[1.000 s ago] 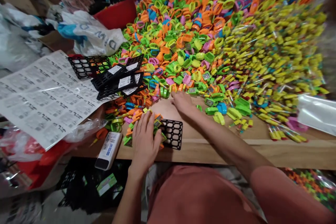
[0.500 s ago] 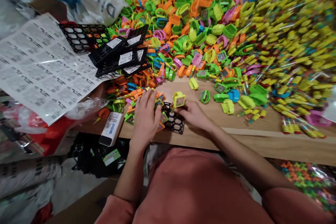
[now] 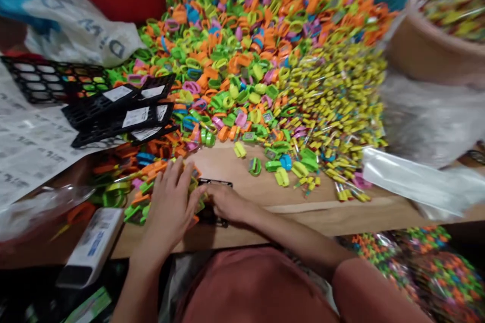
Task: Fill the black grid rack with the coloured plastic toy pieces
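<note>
Hands, two, bare, at the near edge of a wooden table (image 3: 303, 217). Left hand (image 3: 170, 207): fingers spread and lightly curved over a cluster of moulded plastic watch-like bands (image 3: 146, 176), orange, green and yellow, each with a small square face. Whether it grips any of them cannot be told. Right hand (image 3: 227, 203): reaching across from the right, fingers bent down against the cluster's inner side, tips hidden, so its hold cannot be told either.

Under and beside the cluster: black perforated plastic rack (image 3: 214, 182), honeycomb-patterned, mostly covered by the hands, only its far rim showing.

Handling, as judged: bands likely light, stiff but slightly springy, smooth-surfaced and prone to sliding over one another. Best taken by the band loop, or pinched at the square face. Rack likely light and thin, easiest held by its rim.

Surroundings: large heap of the same bands (image 3: 242, 60), orange, lime, pink and blue, beyond the hands. Mound of small yellow items in clear sleeves (image 3: 333, 101) against its right side. Stacked black racks with white labels (image 3: 121, 116) at left, lying on a printed sheet of barcode labels (image 3: 30, 146). White printed plastic bag (image 3: 71, 25) and red basin (image 3: 121, 0) beyond. Clay-coloured tub (image 3: 424, 45), filled with yellow items, upper right. Small white carton (image 3: 91, 247) at the table's edge.
</note>
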Available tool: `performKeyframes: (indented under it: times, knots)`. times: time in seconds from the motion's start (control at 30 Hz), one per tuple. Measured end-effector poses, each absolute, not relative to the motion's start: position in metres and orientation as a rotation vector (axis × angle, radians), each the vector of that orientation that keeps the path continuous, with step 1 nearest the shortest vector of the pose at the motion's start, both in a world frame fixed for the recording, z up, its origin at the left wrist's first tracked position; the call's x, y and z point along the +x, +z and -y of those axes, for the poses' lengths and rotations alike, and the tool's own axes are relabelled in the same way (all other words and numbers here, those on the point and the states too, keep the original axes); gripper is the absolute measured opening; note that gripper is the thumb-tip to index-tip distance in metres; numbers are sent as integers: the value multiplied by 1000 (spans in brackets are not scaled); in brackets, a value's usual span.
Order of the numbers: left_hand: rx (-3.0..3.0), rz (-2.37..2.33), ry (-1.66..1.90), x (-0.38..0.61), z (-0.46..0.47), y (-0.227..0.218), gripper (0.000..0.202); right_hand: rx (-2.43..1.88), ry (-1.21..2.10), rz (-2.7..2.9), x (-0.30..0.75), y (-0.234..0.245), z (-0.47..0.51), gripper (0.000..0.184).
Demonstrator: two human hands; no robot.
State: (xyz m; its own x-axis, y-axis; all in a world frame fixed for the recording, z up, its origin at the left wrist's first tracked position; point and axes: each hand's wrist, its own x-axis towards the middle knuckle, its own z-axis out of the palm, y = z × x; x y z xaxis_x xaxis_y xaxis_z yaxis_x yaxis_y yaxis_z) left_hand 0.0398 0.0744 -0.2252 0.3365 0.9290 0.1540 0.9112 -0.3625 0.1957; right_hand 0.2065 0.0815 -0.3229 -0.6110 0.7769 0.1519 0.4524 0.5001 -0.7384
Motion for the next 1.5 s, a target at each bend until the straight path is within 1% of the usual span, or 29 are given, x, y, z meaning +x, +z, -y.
performKeyframes:
  times: [0.1, 0.17, 0.23, 0.33, 0.43, 0.53, 0.63, 0.7, 0.77, 0.9, 0.97, 1.07, 1.17, 1.37, 1.43, 1.5]
  knots:
    - [2554, -1741, 345, 41, -83, -231, 62, -956, 977, 2261, 231, -301, -99, 26]
    - [2564, -1733, 340, 40, -84, -234, 61, -1061, 868, 2172, 262, -282, -114, 21]
    - [2558, -1719, 347, 38, -81, -235, 62, -1405, 634, 2098, 297, -264, -133, 17]
    - [2526, -1683, 357, 33, -78, -232, 63, -1977, 325, 2199, 338, -250, -162, 22]
    - [2469, -1626, 383, 30, -81, -227, 61, -2191, 255, 2193, 353, -252, -180, 20]
    - [2393, -1630, 460, 31, -86, -222, 57, -2212, 259, 2188, 351, -257, -184, 18]
    - [2381, -1715, 425, 36, -86, -219, 54, -2126, 264, 2144, 348, -260, -176, 18]
    - [2391, -1752, 349, 40, -84, -217, 51, -1953, 345, 2028, 342, -263, -164, 16]
    - [2386, -1760, 311, 43, -82, -216, 49, -1693, 556, 1887, 330, -269, -147, 17]
    - [2356, -1728, 288, 43, -81, -213, 50, -1189, 1177, 1721, 280, -293, -108, 20]
    - [2350, -1721, 281, 43, -81, -212, 51, -1073, 1396, 1608, 254, -307, -93, 23]
    - [2366, -1732, 289, 42, -79, -212, 50, -1014, 1542, 1445, 229, -323, -84, 24]
    - [2379, -1739, 293, 43, -80, -214, 51, -1022, 1504, 1504, 222, -328, -83, 18]
    - [2343, -1772, 239, 49, -80, -213, 50, -1043, 1105, 1874, 238, -325, -79, 15]
    - [2342, -1781, 223, 52, -79, -212, 49, -1061, 1054, 1883, 245, -328, -79, 13]
    - [2338, -1792, 206, 54, -79, -212, 50, -1051, 1101, 1886, 249, -331, -81, 13]
